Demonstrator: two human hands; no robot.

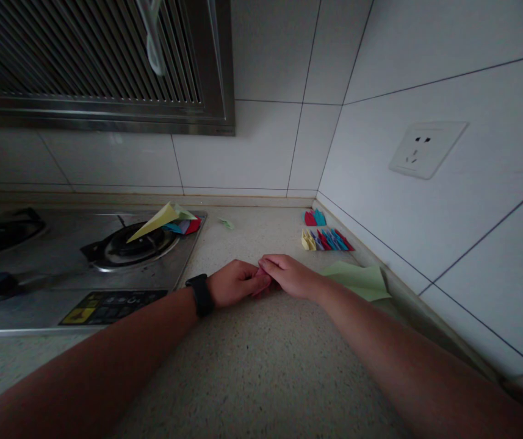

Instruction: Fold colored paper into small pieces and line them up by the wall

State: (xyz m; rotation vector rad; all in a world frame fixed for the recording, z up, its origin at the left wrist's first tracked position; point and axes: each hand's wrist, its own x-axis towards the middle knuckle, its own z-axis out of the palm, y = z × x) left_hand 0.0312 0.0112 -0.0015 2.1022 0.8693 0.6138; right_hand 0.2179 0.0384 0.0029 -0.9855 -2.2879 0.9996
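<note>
My left hand (pixel 237 284) and my right hand (pixel 290 275) meet over the counter, fingertips together. Between them they pinch a small piece of pink paper (pixel 263 286), mostly hidden by the fingers, so its folds cannot be made out. A black watch (pixel 201 295) is on my left wrist. Beyond my right hand stands a row of small folded paper pieces (pixel 328 239) in yellow, purple, red and blue. Behind that row lie a red and a blue folded piece (pixel 315 217). A pale green sheet of paper (pixel 357 279) rests partly behind my right forearm.
On the left is a gas stove (pixel 60 244) with yellow, blue and red papers (pixel 165 219) lying over its right burner. A small green scrap (pixel 226 224) lies near the back wall. Above hangs a range hood (pixel 105 61); a socket (pixel 427 149) sits on the right tiled wall.
</note>
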